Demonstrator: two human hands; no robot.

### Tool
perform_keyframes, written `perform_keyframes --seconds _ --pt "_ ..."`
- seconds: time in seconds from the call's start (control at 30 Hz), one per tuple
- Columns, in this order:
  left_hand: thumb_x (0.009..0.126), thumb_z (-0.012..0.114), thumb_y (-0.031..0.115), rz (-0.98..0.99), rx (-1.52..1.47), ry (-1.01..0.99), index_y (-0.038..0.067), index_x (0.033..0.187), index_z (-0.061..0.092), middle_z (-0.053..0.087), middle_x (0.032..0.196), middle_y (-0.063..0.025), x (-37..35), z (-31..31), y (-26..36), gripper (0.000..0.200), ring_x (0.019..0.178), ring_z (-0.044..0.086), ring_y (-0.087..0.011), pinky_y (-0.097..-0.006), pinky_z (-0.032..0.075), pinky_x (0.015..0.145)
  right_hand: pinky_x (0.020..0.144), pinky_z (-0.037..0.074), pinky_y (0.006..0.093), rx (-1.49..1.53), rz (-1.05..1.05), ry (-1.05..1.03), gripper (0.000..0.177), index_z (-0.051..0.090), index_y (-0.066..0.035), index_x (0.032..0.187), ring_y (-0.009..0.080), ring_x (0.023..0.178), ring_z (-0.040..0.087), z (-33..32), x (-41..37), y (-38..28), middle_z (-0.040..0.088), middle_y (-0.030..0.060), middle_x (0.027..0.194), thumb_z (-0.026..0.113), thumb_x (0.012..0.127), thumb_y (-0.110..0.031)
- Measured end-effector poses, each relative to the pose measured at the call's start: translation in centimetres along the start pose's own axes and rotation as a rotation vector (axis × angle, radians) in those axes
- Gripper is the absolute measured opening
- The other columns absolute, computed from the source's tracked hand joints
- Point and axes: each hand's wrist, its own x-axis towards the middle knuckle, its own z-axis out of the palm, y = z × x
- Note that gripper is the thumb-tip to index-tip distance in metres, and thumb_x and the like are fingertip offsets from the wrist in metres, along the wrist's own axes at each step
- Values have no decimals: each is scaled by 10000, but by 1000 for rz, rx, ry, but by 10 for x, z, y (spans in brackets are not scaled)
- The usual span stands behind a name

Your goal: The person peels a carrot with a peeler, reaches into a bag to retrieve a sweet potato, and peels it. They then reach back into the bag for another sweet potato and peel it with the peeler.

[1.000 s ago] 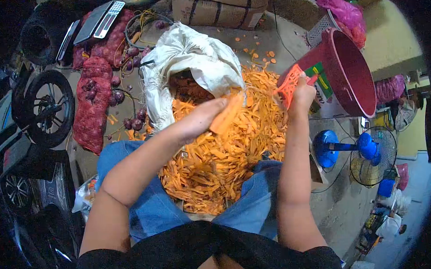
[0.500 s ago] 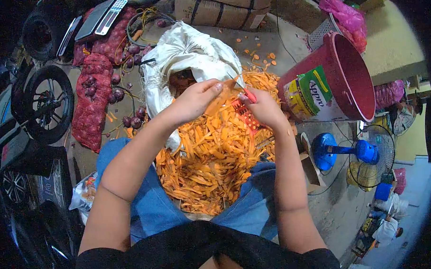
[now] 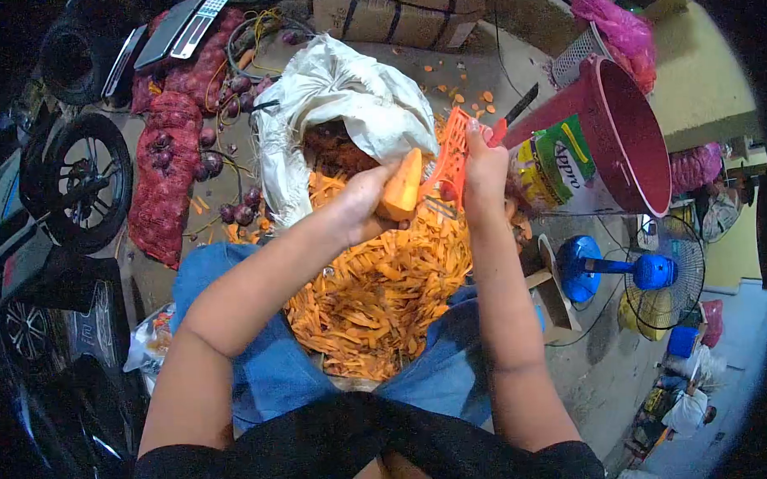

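My left hand (image 3: pixel 367 205) grips an orange carrot (image 3: pixel 403 186), its tip pointing up. Just right of it, my right hand (image 3: pixel 484 170) holds an orange-red peeler (image 3: pixel 455 149) with a gridded handle and a dark blade sticking up to the right. The peeler's handle sits right beside the carrot. Both hands hover above a big heap of orange carrot peelings (image 3: pixel 385 290) between my knees. Behind the hands lies an open white sack (image 3: pixel 337 106) with dark contents.
A dark red bucket (image 3: pixel 604 139) with a green label lies tilted at the right. Red mesh bags of onions (image 3: pixel 165 154) and loose onions lie at the left, beside a motorbike wheel (image 3: pixel 82 182). A blue fan (image 3: pixel 646 272) stands at the right. Cardboard boxes (image 3: pixel 401 15) are behind.
My right hand has swung the peeler up from the carrot to beside its tip. The left hand has turned the carrot more upright and drawn it slightly nearer.
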Motion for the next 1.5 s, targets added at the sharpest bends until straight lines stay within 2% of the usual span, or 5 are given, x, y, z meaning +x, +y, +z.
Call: perform_keyframes --seconds 0.67,0.73,0.93,1.3,1.5 --pt "862 290 282 -90 214 -117 89 1026 457 535 807 -11 -13 17 -11 303 635 520 -95 -249 445 487 473 353 271 -401 -475 486 228 503 18 689 106 519 443 -42 46 15 516 46 581 480 801 -179" --pt "856 315 297 -130 106 -69 80 1019 458 545 823 -23 -19 20 -5 307 675 541 -107 -254 468 503 473 350 250 -74 -101 394 216 520 1 718 82 534 442 -42 40 -2 519 32 602 476 807 -191" --pt "837 348 366 -94 97 -56 84 988 495 558 841 -25 -6 6 -7 352 704 545 -120 -281 461 553 463 326 221 -189 -215 5 198 500 -15 728 51 527 378 7 -21 -11 447 -12 589 478 815 -191" --pt "861 298 327 -135 204 -150 65 971 460 530 672 -47 -12 9 -18 328 539 531 -141 -254 442 420 510 374 319 -398 -342 517 267 524 31 719 132 567 494 -39 49 18 555 86 635 469 806 -216" --pt "860 287 354 -127 106 -69 71 989 456 501 720 -38 -7 2 -3 353 533 508 -136 -277 463 467 495 361 288 -35 -246 104 235 515 0 695 100 547 441 -9 5 -9 506 36 596 488 797 -210"
